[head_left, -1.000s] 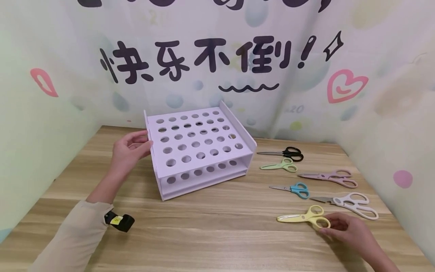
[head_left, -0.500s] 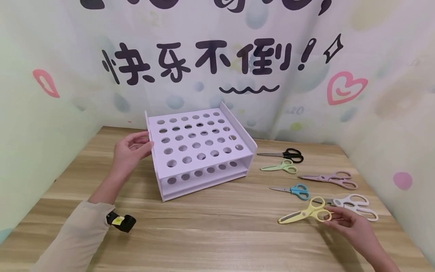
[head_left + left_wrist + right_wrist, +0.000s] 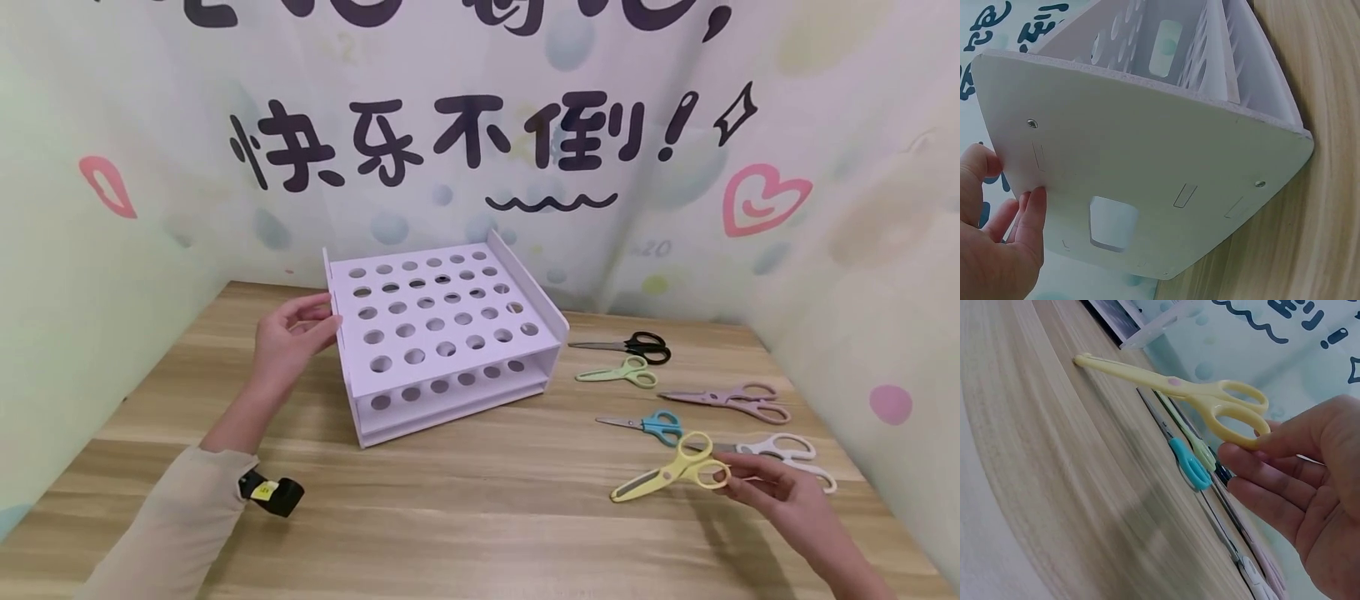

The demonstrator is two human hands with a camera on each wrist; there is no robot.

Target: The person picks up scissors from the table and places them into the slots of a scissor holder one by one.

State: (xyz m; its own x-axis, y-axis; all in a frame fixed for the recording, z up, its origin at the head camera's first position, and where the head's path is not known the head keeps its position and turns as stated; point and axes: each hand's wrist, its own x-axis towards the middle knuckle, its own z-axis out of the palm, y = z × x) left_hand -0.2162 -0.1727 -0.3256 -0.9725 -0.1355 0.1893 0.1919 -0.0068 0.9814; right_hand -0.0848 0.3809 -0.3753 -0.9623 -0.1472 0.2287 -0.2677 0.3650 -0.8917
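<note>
My right hand (image 3: 776, 492) pinches yellow scissors (image 3: 663, 473) by a finger loop between thumb and fingers. In the right wrist view the yellow scissors (image 3: 1169, 384) extend from the fingertips with their blades together. Their blade tip points left and dips towards the table in the head view. My left hand (image 3: 291, 337) touches the left side of a white rack (image 3: 442, 325) with rows of round holes. In the left wrist view its fingertips (image 3: 1036, 195) rest on the side panel (image 3: 1147, 144), close to its edge.
On the table (image 3: 480, 517) right of the rack lie black scissors (image 3: 647, 347), green scissors (image 3: 636, 372), mauve scissors (image 3: 750, 402) and blue scissors (image 3: 662, 426). White scissors (image 3: 795, 450) lie behind my right hand, partly covered. A printed cloth (image 3: 652, 242) hangs behind.
My right hand has raised the yellow scissors from the tabletop, and their loops now overlap the white scissors. My left hand stays at the rack.
</note>
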